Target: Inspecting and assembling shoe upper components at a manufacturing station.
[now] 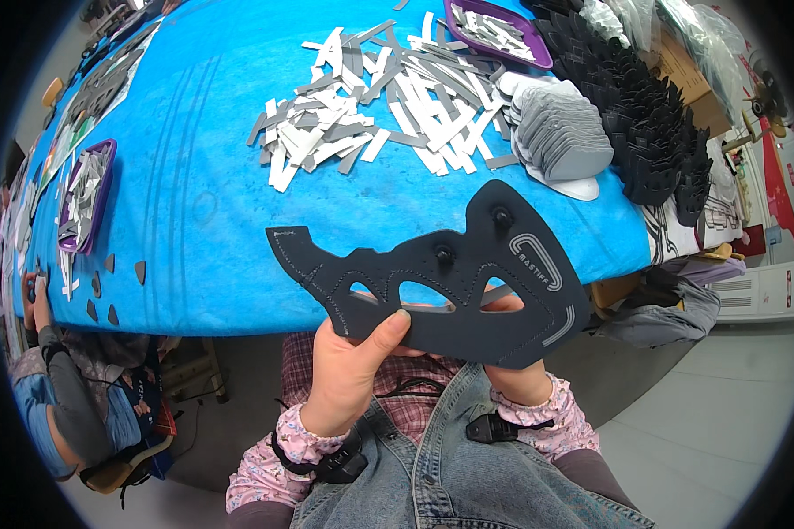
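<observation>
A black stitched panel with cutouts, two dark round studs and pale printed marks is held up in front of me, just off the table's near edge. My left hand pinches its lower left edge, thumb on the front and fingers behind. Behind the lower right part is my right hand, supporting the panel from the back. Some of its fingers show through the right cutout; the rest are hidden.
Grey and white strips lie heaped on the blue-covered table. Rounded grey pieces are stacked at right, beside piled black parts. Purple trays hold more strips. Another person's hand is at far left.
</observation>
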Motion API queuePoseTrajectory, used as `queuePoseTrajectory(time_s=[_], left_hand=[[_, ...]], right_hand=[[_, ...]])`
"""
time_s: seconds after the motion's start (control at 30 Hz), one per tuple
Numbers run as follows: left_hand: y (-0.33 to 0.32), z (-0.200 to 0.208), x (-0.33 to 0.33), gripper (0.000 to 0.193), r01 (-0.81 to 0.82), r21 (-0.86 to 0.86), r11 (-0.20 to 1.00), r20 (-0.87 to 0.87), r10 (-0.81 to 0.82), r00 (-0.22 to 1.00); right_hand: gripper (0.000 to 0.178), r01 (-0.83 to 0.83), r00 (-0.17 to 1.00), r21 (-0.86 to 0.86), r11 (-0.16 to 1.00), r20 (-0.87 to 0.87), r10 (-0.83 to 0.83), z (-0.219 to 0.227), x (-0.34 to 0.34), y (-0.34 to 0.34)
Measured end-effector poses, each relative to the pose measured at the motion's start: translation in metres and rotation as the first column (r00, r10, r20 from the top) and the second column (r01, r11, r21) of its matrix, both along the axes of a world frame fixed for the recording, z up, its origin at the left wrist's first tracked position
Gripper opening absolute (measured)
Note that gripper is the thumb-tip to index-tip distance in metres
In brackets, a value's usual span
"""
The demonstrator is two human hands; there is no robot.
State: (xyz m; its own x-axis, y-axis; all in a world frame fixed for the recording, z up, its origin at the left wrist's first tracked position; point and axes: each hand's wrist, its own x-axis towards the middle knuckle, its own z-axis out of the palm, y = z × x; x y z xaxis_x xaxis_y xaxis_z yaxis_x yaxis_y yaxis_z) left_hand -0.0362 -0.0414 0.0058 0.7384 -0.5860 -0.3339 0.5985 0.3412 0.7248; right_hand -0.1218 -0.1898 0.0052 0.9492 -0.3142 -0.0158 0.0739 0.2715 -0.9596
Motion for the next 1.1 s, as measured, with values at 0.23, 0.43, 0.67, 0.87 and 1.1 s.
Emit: queuePoseTrajectory(time_s=[0.23, 0.43, 0.67, 0.87, 1.1], left_hand=[[0.000, -0.001, -0.001, 0.019, -0.003, -0.006, 1.000, 0.012, 0.003, 1.000], [0.000, -0.003, -0.001, 0.020, -0.006, 0.000, 1.000, 0.025, 0.006, 1.000], [-0.001, -0.005, 0.000, 0.018, -0.021, 0.028, 0.999, 0.016, 0.021, 1.000], [-0.001, -0.007, 0.001, 0.018, -0.004, -0.005, 1.000, 0.005, 0.004, 1.000], [0.004, -0.002, 0.003, 0.020, -0.006, 0.011, 1.000, 0.045, 0.006, 0.999]], right_hand=[[0.026, -0.014, 1.000, -0.019, 1.000, 0.003, 0.015, 0.000, 0.013, 0.000], [0.027, -0.028, 1.000, -0.036, 0.999, 0.004, 0.028, 0.000, 0.014, -0.001], [0.027, -0.045, 0.999, -0.057, 0.997, 0.007, 0.045, 0.001, 0.015, -0.001], [0.028, -0.060, 0.998, -0.076, 0.995, 0.009, 0.061, 0.002, 0.013, -0.002], [0.028, -0.073, 0.997, -0.098, 0.993, 0.012, 0.074, 0.004, 0.029, -0.006]])
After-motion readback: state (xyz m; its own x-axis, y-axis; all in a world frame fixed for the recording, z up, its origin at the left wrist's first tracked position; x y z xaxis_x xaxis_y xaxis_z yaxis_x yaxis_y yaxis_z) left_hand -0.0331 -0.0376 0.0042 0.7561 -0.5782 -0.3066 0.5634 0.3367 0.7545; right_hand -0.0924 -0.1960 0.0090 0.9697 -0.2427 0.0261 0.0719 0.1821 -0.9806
